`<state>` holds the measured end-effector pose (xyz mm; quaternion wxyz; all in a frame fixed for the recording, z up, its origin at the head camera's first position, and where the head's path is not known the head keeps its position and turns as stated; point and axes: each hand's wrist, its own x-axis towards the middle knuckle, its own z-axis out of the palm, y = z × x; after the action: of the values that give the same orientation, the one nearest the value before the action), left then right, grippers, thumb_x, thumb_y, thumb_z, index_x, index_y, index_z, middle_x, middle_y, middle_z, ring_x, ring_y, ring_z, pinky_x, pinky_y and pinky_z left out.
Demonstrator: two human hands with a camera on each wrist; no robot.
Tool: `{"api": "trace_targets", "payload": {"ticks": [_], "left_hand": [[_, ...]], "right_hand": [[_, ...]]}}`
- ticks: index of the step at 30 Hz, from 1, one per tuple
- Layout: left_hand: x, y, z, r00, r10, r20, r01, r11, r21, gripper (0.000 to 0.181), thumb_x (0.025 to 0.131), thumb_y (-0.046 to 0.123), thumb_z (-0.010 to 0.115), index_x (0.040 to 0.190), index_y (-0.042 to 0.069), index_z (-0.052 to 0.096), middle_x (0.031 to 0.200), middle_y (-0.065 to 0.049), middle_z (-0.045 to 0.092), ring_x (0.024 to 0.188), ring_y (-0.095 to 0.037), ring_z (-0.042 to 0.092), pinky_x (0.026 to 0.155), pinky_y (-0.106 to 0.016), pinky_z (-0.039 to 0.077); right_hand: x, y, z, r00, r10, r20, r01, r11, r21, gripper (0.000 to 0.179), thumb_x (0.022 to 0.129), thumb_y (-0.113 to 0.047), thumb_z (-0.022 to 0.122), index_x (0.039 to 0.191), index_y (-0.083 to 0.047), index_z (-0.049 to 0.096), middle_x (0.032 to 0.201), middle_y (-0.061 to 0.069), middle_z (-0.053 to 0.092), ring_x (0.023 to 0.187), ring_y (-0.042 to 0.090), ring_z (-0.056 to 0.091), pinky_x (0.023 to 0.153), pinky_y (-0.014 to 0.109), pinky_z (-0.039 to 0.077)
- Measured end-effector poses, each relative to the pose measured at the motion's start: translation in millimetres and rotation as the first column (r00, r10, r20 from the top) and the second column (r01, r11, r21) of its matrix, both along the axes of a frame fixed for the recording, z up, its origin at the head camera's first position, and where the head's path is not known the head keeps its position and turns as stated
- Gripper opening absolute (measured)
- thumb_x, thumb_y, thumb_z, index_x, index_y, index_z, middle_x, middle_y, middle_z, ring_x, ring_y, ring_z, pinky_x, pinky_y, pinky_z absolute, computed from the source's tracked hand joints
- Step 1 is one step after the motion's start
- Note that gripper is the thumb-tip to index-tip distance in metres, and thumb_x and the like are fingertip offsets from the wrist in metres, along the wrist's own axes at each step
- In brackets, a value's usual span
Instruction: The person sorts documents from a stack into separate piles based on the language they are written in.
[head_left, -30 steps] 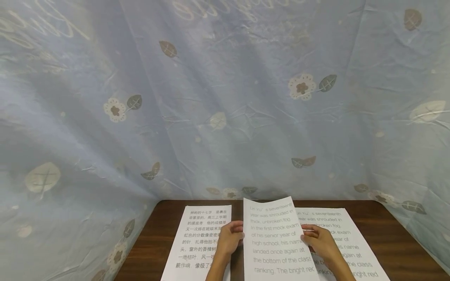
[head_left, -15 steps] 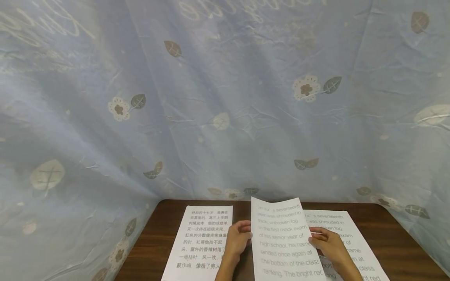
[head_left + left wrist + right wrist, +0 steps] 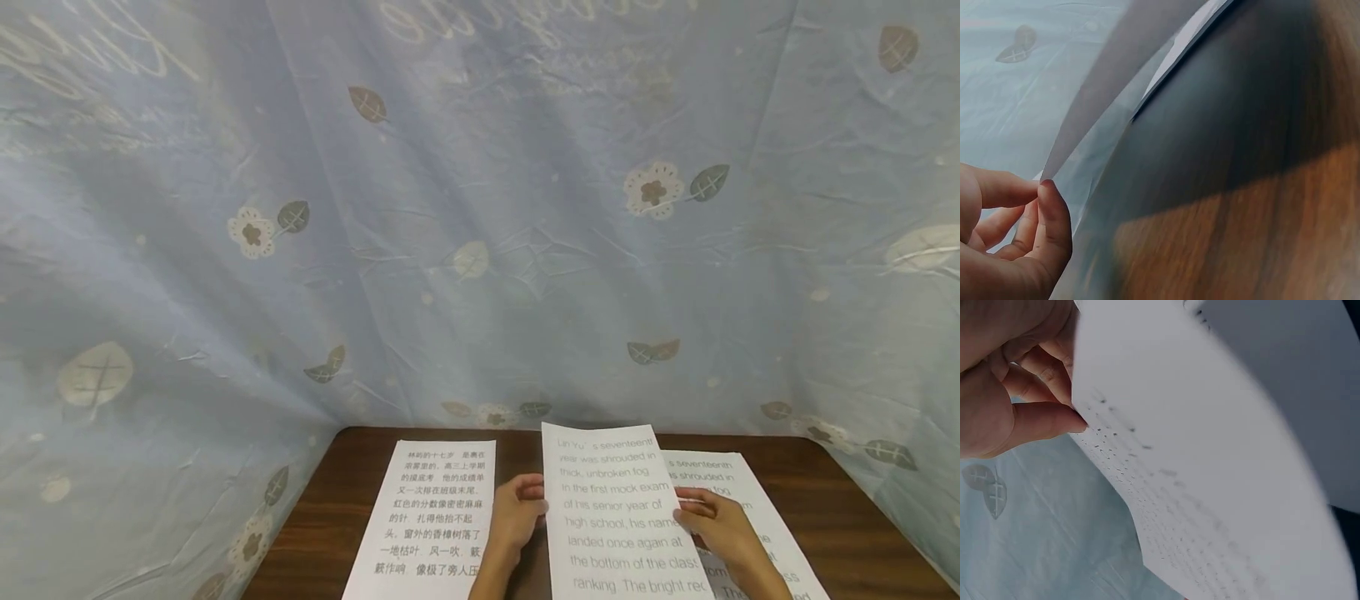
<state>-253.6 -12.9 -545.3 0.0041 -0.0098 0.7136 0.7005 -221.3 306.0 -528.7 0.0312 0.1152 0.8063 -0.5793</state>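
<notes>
A white sheet of paper (image 3: 615, 533) printed with large English text is held up above the table between two hands. My left hand (image 3: 517, 517) pinches its left edge between thumb and fingertips; in the left wrist view that hand (image 3: 1022, 225) grips the sheet's thin edge. On the opposite edge, my right hand (image 3: 712, 525) pinches the sheet, thumb on the printed face, as the right wrist view shows with the hand (image 3: 1029, 381) at upper left. Partly hidden behind the held sheet and right hand lies another English-text paper (image 3: 757, 500).
To the left, a paper with Chinese text (image 3: 431, 517) lies flat on the dark brown wooden table (image 3: 322, 500). A pale blue cloth (image 3: 480, 208) with leaves and flowers hangs behind the table and along its sides.
Both hands have shifted right with the held sheet, exposing more of the Chinese-text paper and covering more of the English paper. The sheet's top edge looks flatter than before.
</notes>
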Motion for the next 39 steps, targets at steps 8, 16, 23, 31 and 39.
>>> {"api": "trace_targets", "payload": {"ticks": [8,16,23,31,39], "left_hand": [[1.0,8.8,0.7,1.0,0.003,0.006,-0.003,1.0,-0.009,0.045,0.081,-0.005,0.07,0.125,0.004,0.074,0.106,-0.007,0.076,0.084,-0.015,0.068,0.069,-0.031,0.061],[1.9,15.4,-0.6,1.0,-0.003,0.007,0.003,1.0,0.013,0.044,0.081,-0.007,0.071,0.125,0.002,0.074,0.106,-0.008,0.076,0.083,-0.014,0.068,0.07,-0.031,0.061],[0.1,23.1,-4.2,1.0,-0.01,0.009,0.009,0.999,0.037,0.045,0.081,-0.009,0.07,0.124,0.002,0.073,0.106,-0.009,0.075,0.083,-0.015,0.067,0.069,-0.03,0.06],[-1.4,35.2,-7.7,1.0,-0.014,0.02,0.013,0.998,0.061,0.044,0.081,-0.01,0.069,0.123,0.002,0.073,0.105,-0.009,0.074,0.081,-0.015,0.066,0.067,-0.028,0.059],[-0.4,49.0,-9.8,0.999,-0.028,0.03,0.025,0.996,0.088,0.043,0.082,-0.011,0.069,0.124,0.001,0.072,0.104,-0.01,0.073,0.081,-0.018,0.066,0.066,-0.026,0.059]], "right_hand": [[1.3,8.6,-0.1,1.0,0.0,-0.01,-0.001,1.0,-0.01,0.055,0.1,-0.009,0.072,0.148,0.011,0.052,0.121,0.015,0.077,0.094,0.021,0.076,0.077,0.034,0.065],[2.1,14.3,0.7,1.0,-0.016,-0.008,0.016,1.0,-0.004,0.055,0.1,-0.008,0.072,0.147,0.012,0.053,0.117,0.013,0.078,0.093,0.02,0.076,0.076,0.034,0.065],[3.9,18.5,3.0,1.0,-0.027,-0.005,0.027,1.0,-0.007,0.055,0.099,-0.006,0.071,0.148,0.012,0.052,0.116,0.012,0.078,0.091,0.019,0.076,0.073,0.034,0.064],[4.8,30.2,2.3,1.0,-0.009,-0.001,0.009,1.0,0.005,0.056,0.101,-0.008,0.07,0.15,0.012,0.05,0.116,0.01,0.077,0.092,0.018,0.075,0.074,0.034,0.064],[7.8,45.4,1.7,1.0,-0.007,0.022,0.008,1.0,-0.013,0.058,0.101,-0.008,0.07,0.151,0.012,0.048,0.116,0.006,0.077,0.092,0.018,0.075,0.074,0.035,0.064]]}}
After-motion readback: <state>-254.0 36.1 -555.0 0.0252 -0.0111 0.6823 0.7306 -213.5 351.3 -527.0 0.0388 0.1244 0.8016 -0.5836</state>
